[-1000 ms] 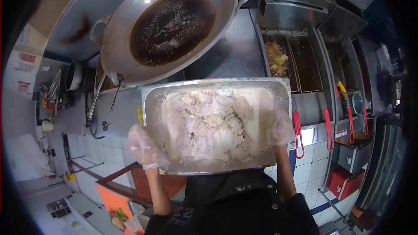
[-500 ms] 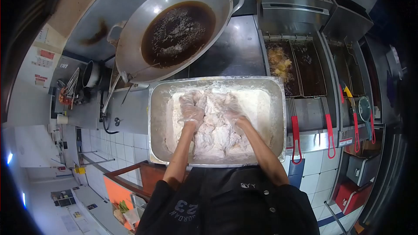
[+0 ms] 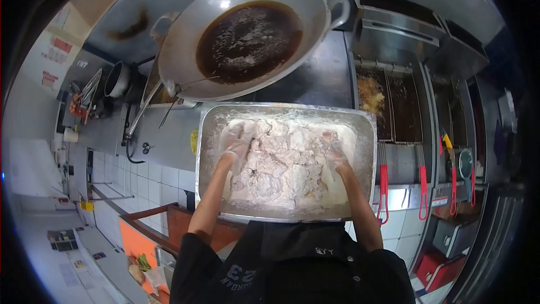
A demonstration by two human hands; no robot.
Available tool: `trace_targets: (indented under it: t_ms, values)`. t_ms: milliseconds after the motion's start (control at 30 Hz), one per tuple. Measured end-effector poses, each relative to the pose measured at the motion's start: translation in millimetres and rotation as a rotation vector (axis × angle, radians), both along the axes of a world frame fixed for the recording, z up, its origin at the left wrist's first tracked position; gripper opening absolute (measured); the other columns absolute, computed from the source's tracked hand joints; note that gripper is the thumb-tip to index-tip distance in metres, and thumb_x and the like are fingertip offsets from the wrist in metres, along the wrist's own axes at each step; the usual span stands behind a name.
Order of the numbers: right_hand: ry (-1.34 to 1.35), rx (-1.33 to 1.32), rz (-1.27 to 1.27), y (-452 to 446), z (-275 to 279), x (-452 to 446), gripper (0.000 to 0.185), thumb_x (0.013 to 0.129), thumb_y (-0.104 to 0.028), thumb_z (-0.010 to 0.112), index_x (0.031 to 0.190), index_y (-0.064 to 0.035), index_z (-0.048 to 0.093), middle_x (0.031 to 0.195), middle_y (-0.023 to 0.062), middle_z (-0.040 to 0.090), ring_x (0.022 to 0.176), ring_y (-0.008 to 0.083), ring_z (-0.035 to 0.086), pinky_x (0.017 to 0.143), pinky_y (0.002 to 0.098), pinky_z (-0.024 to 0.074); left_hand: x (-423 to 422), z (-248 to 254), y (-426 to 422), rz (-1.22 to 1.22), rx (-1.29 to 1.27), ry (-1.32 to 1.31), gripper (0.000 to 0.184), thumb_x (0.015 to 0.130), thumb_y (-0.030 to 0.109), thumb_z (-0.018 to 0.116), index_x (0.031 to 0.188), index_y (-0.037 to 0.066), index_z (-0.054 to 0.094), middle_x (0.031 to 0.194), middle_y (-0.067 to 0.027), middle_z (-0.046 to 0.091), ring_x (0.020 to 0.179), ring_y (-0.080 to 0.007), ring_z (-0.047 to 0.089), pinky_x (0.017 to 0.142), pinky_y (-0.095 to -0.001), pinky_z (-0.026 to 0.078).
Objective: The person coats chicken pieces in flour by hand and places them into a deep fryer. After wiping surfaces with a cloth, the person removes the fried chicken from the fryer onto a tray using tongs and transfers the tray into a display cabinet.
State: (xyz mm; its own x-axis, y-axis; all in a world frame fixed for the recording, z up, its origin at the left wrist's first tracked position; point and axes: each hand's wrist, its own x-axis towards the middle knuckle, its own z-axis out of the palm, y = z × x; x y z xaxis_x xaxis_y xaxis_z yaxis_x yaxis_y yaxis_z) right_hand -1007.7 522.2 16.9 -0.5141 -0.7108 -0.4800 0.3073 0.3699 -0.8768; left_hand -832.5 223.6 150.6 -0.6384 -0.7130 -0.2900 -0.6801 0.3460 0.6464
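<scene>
A deep metal tray (image 3: 287,105) in front of me holds white flour (image 3: 350,135) and several flour-coated pieces (image 3: 270,171) that look like chicken. My left hand (image 3: 236,143), in a clear plastic glove, is at the tray's left side against the pieces, its fingers stretched out and slightly blurred. My right hand (image 3: 333,151), also gloved, is down in the flour at the right side, touching the coated pieces. Its fingers are dusted white and partly hidden, so I cannot make out their grip.
Behind the tray stands a large wok (image 3: 180,67) of dark oil (image 3: 247,39), a long-handled utensil (image 3: 140,114) at its left. Right of the tray are deep fryers with red-handled baskets (image 3: 383,183); food (image 3: 370,95) bubbles in one. An orange board (image 3: 135,242) with vegetables lies lower left.
My hands have moved apart toward the tray's sides, and the coated pieces now lie spread across the middle. The view has shifted slightly, so the wok and tray appear further right.
</scene>
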Motion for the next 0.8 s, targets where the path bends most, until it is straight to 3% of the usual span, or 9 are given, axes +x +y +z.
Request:
trace_targets:
  t_ms: [67, 300, 400, 467, 500, 567, 633, 700, 800]
  values:
    - [-0.022, -0.065, -0.015, -27.2, -0.7, 6.1, 0.060, 0.098, -0.035, 0.044, 0.146, -0.0034, 0.026, 0.149, 0.0140, 0.031, 0.139, 0.0224, 0.027, 0.115, 0.0335, 0.0210, -9.5, -13.0, 16.6, -0.084, 0.179, 0.034, 0.054, 0.088, 0.044, 0.059, 0.124, 0.004, 0.056, 0.120, -0.0178, 0.060, 0.109, -0.0304, 0.058, 0.095, -0.0377, 0.044]
    - [-0.066, -0.246, -0.013, -80.0, -2.5, 33.5, 0.064, 0.097, -0.036, 0.046, 0.148, -0.0042, 0.024, 0.151, 0.0135, 0.027, 0.140, 0.0207, 0.023, 0.115, 0.0331, 0.0197, -21.7, 43.2, 48.4, -0.509, 0.161, -0.215, 0.066, 0.090, 0.050, 0.050, 0.136, 0.004, 0.046, 0.135, -0.0236, 0.047, 0.123, -0.0334, 0.048, 0.104, -0.0381, 0.038]
    - [-0.061, -0.281, -0.035, -50.0, -19.6, 27.7, 0.065, 0.097, -0.037, 0.047, 0.148, -0.0046, 0.023, 0.152, 0.0133, 0.026, 0.141, 0.0200, 0.022, 0.115, 0.0329, 0.0192, -4.8, -33.2, 28.9, -0.483, 0.023, -0.168, 0.054, 0.091, 0.047, 0.044, 0.133, 0.015, 0.053, 0.134, -0.0172, 0.052, 0.122, -0.0334, 0.049, 0.104, -0.0404, 0.037]
    - [-0.062, -0.196, -0.076, -14.2, -37.2, 20.1, 0.066, 0.097, -0.037, 0.048, 0.148, -0.0048, 0.022, 0.153, 0.0132, 0.025, 0.141, 0.0195, 0.021, 0.115, 0.0328, 0.0188, 4.0, -38.8, 11.3, -0.288, 0.425, -0.149, 0.056, 0.090, 0.051, 0.046, 0.126, 0.009, 0.058, 0.126, -0.0200, 0.057, 0.119, -0.0357, 0.052, 0.100, -0.0420, 0.040]
    - [-0.065, -0.066, -0.115, 7.1, -42.0, 14.1, 0.058, 0.096, -0.034, 0.047, 0.144, -0.0053, 0.029, 0.145, 0.0122, 0.034, 0.133, 0.0189, 0.030, 0.109, 0.0319, 0.0261, 5.1, -35.8, 4.9, -0.213, 0.553, -0.143, 0.058, 0.090, 0.052, 0.046, 0.123, 0.007, 0.060, 0.124, -0.0210, 0.058, 0.117, -0.0365, 0.053, 0.098, -0.0425, 0.041]
    - [-0.099, 0.187, -0.193, 50.3, -51.9, 2.3, 0.045, 0.096, -0.027, 0.045, 0.136, -0.0063, 0.044, 0.129, 0.0104, 0.052, 0.117, 0.0176, 0.048, 0.098, 0.0302, 0.0408, 6.2, 1.6, 2.8, -0.341, 0.095, -0.289, 0.055, 0.089, 0.048, 0.053, 0.113, 0.001, 0.064, 0.110, -0.0221, 0.064, 0.106, -0.0312, 0.060, 0.094, -0.0422, 0.043]
    - [-0.128, 0.325, -0.062, 68.0, -0.7, 4.0, 0.043, 0.097, -0.029, 0.045, 0.132, -0.0036, 0.047, 0.119, 0.0077, 0.057, 0.106, 0.0165, 0.056, 0.090, 0.0298, 0.0480, 20.6, 36.8, 8.1, -0.361, 0.084, -0.274, 0.054, 0.088, 0.048, 0.055, 0.110, 0.000, 0.064, 0.109, -0.0225, 0.064, 0.104, -0.0290, 0.060, 0.093, -0.0418, 0.043]
    - [-0.296, 0.266, -0.129, 51.3, 68.4, 29.5, 0.035, 0.097, -0.027, 0.047, 0.123, -0.0050, 0.054, 0.098, 0.0030, 0.062, 0.081, 0.0131, 0.060, 0.073, 0.0270, 0.0527, 28.8, 41.5, 13.8, -0.388, 0.057, -0.250, 0.053, 0.087, 0.047, 0.057, 0.108, -0.001, 0.065, 0.108, -0.0229, 0.065, 0.103, -0.0267, 0.061, 0.093, -0.0414, 0.044]
    - [-0.320, 0.056, -0.237, 48.0, 7.7, 52.4, 0.034, 0.097, -0.027, 0.048, 0.123, -0.0060, 0.054, 0.100, 0.0040, 0.062, 0.083, 0.0142, 0.060, 0.074, 0.0272, 0.0529, 28.6, 10.4, 53.6, -0.348, 0.212, -0.040, 0.051, 0.089, 0.030, 0.062, 0.120, -0.009, 0.052, 0.115, -0.0206, 0.061, 0.105, -0.0251, 0.059, 0.088, -0.0334, 0.048]
